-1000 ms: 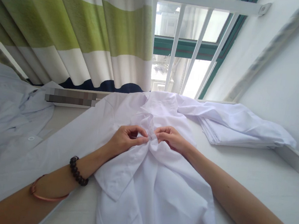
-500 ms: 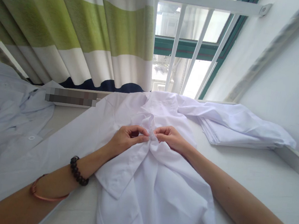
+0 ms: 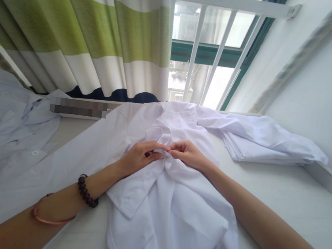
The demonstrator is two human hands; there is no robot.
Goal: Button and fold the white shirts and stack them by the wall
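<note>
A white coat lies spread out in front of me, its collar end toward the window and its sleeves reaching to both sides. My left hand pinches the front edge of the coat between thumb and fingers. Right beside it, my right hand is closed in a pinch on the same edge, fingertips meeting those of the left. Cloth bunches up where they meet. Whether a button sits between the fingertips is hidden.
Folded white cloth lies at the right under a sleeve. Rumpled white clothes are heaped at the left. A blurred-out box-like object rests near the back edge. Behind are a green-and-white curtain and a white railing.
My left fingers have stretched a little to the right over the coat's edge, up against the right fingertips. The right hand has shifted slightly left. The coat has barely moved.
</note>
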